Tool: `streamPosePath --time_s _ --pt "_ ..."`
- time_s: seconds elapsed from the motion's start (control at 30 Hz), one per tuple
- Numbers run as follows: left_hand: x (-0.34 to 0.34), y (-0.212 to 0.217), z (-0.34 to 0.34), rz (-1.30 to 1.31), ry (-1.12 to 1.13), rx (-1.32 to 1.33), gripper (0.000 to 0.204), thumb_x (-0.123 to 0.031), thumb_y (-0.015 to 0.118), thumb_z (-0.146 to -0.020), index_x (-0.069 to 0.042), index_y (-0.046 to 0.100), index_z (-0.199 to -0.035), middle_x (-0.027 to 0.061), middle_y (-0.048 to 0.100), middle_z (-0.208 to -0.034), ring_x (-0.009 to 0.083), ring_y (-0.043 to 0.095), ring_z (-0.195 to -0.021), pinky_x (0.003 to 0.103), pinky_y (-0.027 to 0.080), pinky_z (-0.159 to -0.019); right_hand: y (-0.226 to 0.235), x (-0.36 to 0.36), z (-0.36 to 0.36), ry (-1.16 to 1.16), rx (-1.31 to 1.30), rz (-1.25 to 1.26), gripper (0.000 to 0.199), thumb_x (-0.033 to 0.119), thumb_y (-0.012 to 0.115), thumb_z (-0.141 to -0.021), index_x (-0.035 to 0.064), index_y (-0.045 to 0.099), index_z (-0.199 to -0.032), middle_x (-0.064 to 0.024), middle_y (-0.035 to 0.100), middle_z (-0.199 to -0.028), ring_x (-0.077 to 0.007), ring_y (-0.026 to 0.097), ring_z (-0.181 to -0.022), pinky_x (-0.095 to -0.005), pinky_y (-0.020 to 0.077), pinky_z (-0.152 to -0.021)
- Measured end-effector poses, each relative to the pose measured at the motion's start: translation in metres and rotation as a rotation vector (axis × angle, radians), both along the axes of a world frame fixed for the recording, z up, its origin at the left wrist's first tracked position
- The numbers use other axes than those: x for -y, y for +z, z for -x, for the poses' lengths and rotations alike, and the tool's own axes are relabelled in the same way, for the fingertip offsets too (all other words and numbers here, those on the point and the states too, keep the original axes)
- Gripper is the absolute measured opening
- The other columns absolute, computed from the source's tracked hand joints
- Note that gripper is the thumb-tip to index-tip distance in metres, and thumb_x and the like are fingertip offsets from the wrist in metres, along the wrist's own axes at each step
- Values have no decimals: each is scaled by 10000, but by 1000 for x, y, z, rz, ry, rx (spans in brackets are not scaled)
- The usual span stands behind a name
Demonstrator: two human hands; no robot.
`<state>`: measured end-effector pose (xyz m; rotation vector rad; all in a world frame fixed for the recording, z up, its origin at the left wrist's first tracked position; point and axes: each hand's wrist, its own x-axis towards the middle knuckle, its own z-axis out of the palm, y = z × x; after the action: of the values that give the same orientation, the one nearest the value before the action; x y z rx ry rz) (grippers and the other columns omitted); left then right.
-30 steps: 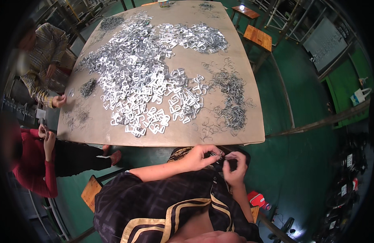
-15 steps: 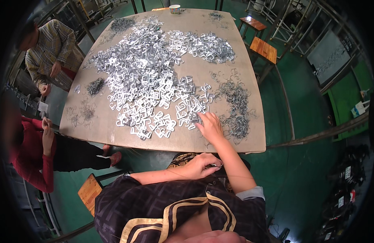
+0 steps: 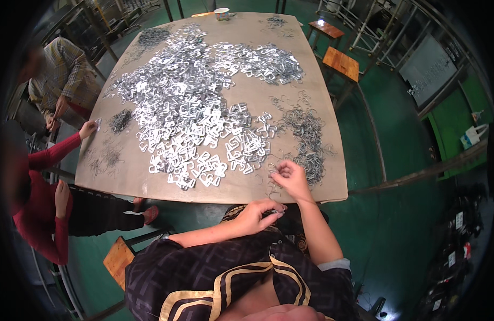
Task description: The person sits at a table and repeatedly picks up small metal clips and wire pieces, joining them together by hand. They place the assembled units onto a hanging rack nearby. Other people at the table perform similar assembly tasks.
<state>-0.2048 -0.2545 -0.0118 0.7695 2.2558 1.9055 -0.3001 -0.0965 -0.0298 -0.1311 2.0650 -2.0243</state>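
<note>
**Right hand back at the wire hooks**

While the left hand (image 3: 256, 214) stays pinched on a small metal piece (image 3: 275, 213) below the surface (image 3: 332, 187) edge, the right hand (image 3: 291, 176) has returned, fingers seemingly closing on wire hooks (image 3: 306, 140): another pick.

Tangled wire hooks (image 3: 307, 140) on table

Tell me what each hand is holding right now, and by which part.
The left hand pinches a small shiny metal piece at its fingertips; which part cannot be told. The right hand rests by the thin grey wire clips; any hold there is unclear.
</note>
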Motion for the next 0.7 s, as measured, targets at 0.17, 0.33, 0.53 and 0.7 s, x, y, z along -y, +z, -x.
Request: streamPosePath --time_s 0.17,0.33,0.53,0.7 --pt "-4 13 4 64 25 89 127 -49 655 -877 9 631 -987 128 684 -929 237 675 -805 324 524 -699 15 -46 -55 -78 114 70 85 -18 689 -826 -34 618 -871 -38 664 -786 -63 621 -688 -203 507 -620" --pt "-19 4 4 105 10 25 135 -57 683 -845 6 640 -955 161 665 -862 314 652 -754 366 506 -651 15 -59 -94 -138 1 -90 97 9 704 -805 -32 651 -875 -19 666 -743 -44 596 -643 -208 497 -589" --pt "-22 0 5 259 -35 47 191 -88 712 -826 -3 644 -983 151 679 -931 303 653 -814 376 511 -720 36 -49 -111 -255 -189 -314 107 9 715 -758 -22 654 -840 -50 669 -700 -86 638 -619 -233 516 -588" --pt "-12 3 15 324 89 -163 469 -210 724 -836 -2 550 -1219 233 530 -1296 382 522 -1175 430 417 -979 31 -51 -121 -383 -289 -357 102 -23 703 -736 -14 636 -813 -58 658 -689 -116 648 -599 -245 522 -588"
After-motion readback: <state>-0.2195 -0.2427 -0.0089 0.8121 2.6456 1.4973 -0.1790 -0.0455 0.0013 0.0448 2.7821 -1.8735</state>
